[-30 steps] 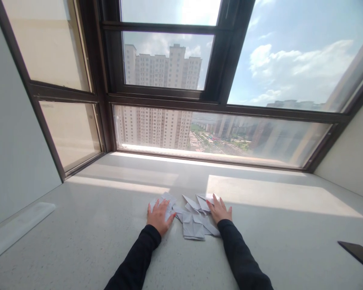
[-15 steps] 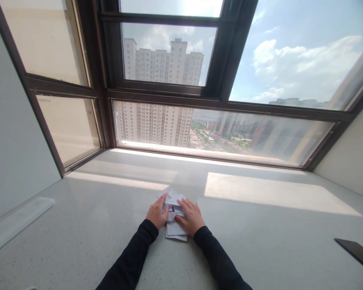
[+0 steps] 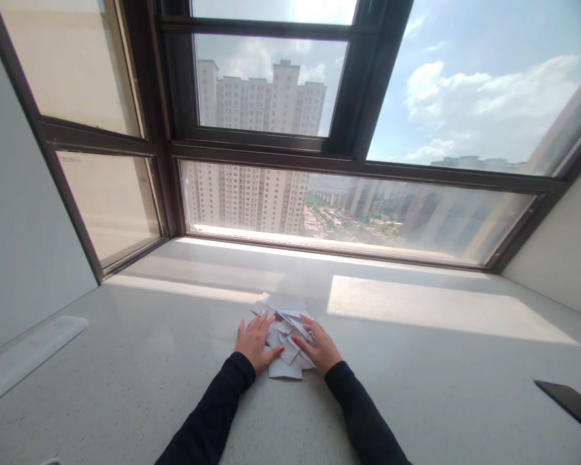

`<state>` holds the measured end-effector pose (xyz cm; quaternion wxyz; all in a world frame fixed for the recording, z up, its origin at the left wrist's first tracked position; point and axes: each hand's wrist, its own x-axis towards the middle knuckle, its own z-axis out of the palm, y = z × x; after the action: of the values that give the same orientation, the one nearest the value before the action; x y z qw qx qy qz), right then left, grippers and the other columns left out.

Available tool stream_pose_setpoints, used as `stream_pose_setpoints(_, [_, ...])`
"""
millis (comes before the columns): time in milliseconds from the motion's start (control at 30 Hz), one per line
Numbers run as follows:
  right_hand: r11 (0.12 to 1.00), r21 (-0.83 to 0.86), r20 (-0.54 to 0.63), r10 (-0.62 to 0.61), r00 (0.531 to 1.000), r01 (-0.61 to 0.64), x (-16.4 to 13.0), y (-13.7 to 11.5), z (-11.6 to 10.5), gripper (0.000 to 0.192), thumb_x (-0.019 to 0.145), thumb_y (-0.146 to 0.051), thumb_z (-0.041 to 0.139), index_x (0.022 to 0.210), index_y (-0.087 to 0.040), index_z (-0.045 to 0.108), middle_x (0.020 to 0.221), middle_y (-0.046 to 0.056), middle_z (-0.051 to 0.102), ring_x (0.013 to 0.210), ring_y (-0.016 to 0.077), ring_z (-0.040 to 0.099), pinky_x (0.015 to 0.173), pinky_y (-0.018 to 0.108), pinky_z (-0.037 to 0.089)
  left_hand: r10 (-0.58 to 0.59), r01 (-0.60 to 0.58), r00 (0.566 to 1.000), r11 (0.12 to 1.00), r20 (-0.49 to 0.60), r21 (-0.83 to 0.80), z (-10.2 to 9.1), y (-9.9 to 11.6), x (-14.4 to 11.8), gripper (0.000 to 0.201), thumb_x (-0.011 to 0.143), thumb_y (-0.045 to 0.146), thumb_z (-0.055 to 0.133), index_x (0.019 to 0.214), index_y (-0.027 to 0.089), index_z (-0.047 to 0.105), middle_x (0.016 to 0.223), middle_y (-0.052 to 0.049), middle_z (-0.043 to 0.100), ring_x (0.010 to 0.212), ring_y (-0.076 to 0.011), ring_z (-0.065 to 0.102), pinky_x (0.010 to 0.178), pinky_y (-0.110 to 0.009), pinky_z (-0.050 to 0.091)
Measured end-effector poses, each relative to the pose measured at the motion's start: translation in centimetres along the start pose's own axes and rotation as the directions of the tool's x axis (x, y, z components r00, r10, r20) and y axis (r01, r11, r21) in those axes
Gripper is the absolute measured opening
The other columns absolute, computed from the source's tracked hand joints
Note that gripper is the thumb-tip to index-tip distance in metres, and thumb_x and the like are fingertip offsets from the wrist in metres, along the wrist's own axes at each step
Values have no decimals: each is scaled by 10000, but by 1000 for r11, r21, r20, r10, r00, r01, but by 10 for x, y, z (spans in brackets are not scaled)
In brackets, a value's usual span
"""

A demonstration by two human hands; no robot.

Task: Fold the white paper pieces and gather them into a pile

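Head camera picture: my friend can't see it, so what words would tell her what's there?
Two hands in dark sleeves, the left hand and right hand, press on either side of a small heap of folded white papers on a pale counter. Beyond is a big window showing tall buildings and sky.

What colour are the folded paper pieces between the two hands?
White. The folded paper pieces show in the head view, between the left hand and right hand.
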<state>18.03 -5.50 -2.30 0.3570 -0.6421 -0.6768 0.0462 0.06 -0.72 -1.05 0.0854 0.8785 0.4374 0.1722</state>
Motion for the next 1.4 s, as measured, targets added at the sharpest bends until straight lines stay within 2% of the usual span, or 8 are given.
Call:
stream_pose_setpoints(133, [980, -166, -117, 89, 989, -108, 5, 0, -3, 459, 743, -465, 370, 1107, -199, 458, 1139, 80, 480, 1077, 227, 388, 886, 391, 311, -259, 268, 955, 962, -143, 54, -7, -8, 3, 480, 715, 364, 405, 1176, 236, 367, 1300, -45, 284, 1154, -243, 262, 940, -483, 120])
stream_pose_setpoints(233, [955, -270, 32, 138, 990, -125, 6, -7, 0, 408, 747, -477, 355, 1082, -279, 475, 1117, 36, 509, 1090, 232, 374, 918, 476, 201, -359, 370, 915, 929, -184, 25, -13, -13, 8, 462, 735, 291, 359, 1190, 216, 349, 1299, -46, 285, 1169, -232, 239, 942, -488, 116])
stream_pose_setpoints(367, [962, -267, 125, 91, 988, -55, 1, -26, 3, 436, 735, -531, 320, 1081, -312, 471, 1034, 23, 561, 1013, 201, 444, 932, 459, 158, -349, 346, 923, 937, -164, -44, -14, -18, 20, 456, 744, 210, 301, 1198, 235, 333, 1290, -9, 306, 1176, -179, 242, 961, -434, 142])
stream_pose_setpoints(533, [960, -265, 262, -17, 965, 89, -7, -33, 6, 734, 529, -623, 501, 1181, -326, 345, 1213, 30, 413, 1126, 271, 303, 926, 500, 103, -231, 227, 971, 972, -60, -63, -6, -17, 31, 406, 796, 336, 251, 1188, 278, 341, 1274, 14, 334, 1179, -188, 237, 957, -479, 109])
stream_pose_setpoints(800, [977, -192, -158, 62, 986, -93, 5, 4, 6, 467, 769, -449, 308, 1120, -171, 439, 1105, 93, 504, 1029, 206, 427, 850, 354, 325, -160, 161, 986, 987, 44, -26, -8, 4, 21, 453, 804, 445, 152, 1199, 294, 314, 1196, -15, 441, 1105, -226, 352, 918, -565, 62])
stream_pose_setpoints(1000, [954, -220, -62, 197, 979, -206, 2, 5, 10, 393, 815, -384, 220, 1063, -241, 490, 942, 41, 611, 956, 195, 494, 898, 454, 222, 52, -58, 997, 991, 54, 117, 5, 10, 3, 730, 641, 655, 286, 1250, 257, 225, 1339, -34, 176, 1205, -306, 84, 902, -581, 15])
stream_pose_setpoints(1267, [914, -268, -73, 297, 952, -305, 7, 9, 1, 456, 779, -472, 269, 1129, -228, 428, 1070, 76, 540, 1014, 233, 447, 873, 473, 242, -143, 141, 990, 983, 7, 121, -11, -9, 19, 638, 718, 588, 219, 1255, 243, 213, 1337, -24, 180, 1214, -254, 98, 937, -518, 76])
stream_pose_setpoints(1400, [942, -281, -9, 190, 982, -185, 0, -6, 8, 459, 774, -493, 261, 1145, -264, 403, 997, 52, 572, 959, 200, 486, 906, 453, 207, -232, 229, 972, 971, 42, 62, -3, -13, 25, 537, 777, 502, 161, 1240, 244, 245, 1305, -32, 273, 1200, -227, 178, 939, -490, 133])
